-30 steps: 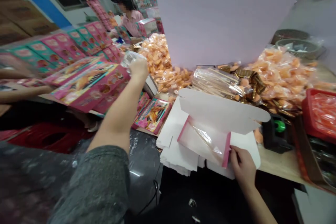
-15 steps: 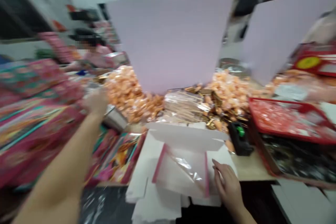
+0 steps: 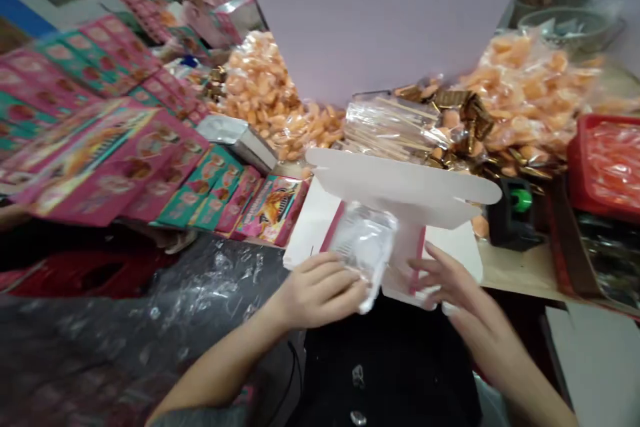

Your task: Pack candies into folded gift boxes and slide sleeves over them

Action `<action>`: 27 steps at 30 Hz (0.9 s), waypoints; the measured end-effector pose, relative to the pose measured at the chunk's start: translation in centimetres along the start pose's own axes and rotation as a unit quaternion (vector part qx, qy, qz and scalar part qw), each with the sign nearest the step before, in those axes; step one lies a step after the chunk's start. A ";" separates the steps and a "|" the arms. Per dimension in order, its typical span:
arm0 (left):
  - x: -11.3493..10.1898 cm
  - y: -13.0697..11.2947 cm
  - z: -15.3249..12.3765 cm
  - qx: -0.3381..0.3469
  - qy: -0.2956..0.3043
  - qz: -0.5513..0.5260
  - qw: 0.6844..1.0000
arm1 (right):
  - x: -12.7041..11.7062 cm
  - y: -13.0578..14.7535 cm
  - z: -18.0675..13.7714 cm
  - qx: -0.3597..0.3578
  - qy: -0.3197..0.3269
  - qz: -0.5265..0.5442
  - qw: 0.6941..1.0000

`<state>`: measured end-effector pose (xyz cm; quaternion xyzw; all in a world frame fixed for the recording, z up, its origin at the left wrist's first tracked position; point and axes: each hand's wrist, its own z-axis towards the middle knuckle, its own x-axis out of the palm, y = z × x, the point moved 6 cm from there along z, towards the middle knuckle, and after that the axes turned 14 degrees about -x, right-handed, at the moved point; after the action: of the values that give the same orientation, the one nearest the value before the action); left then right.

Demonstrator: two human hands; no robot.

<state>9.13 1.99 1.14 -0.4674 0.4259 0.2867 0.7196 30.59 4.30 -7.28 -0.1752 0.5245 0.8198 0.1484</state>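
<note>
Clear plastic forms the shallow tray [image 3: 367, 247] that your left hand [image 3: 320, 290] is clamped on, at its near left side. You have it tilted over the left part of the open white box [image 3: 403, 177]; whether it touches the bottom, you cannot tell. Your right hand [image 3: 453, 280] has its fingers apart, at the box's right pink edge [image 3: 419, 240]. On the worktop [image 3: 530, 270], beyond the box's far flap, you have bagged sticks [image 3: 390, 127], with wrapped orange pieces [image 3: 280, 107] heaped to their left and right. To your right stand a black tape dispenser [image 3: 515, 213] and a red bin [image 3: 577, 177]; to your left, pink and teal printed boxes [image 3: 275, 207].
</note>
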 end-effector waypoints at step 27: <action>1.3 9.4 1.5 -0.097 -0.123 -0.058 0.986 | -1.2 -2.8 -0.2 -0.067 -0.082 -0.102 0.989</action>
<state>2.67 7.13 -3.70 -0.5205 0.2768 0.3399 0.7328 32.89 5.21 -9.13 -0.1695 0.4334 0.8455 0.2617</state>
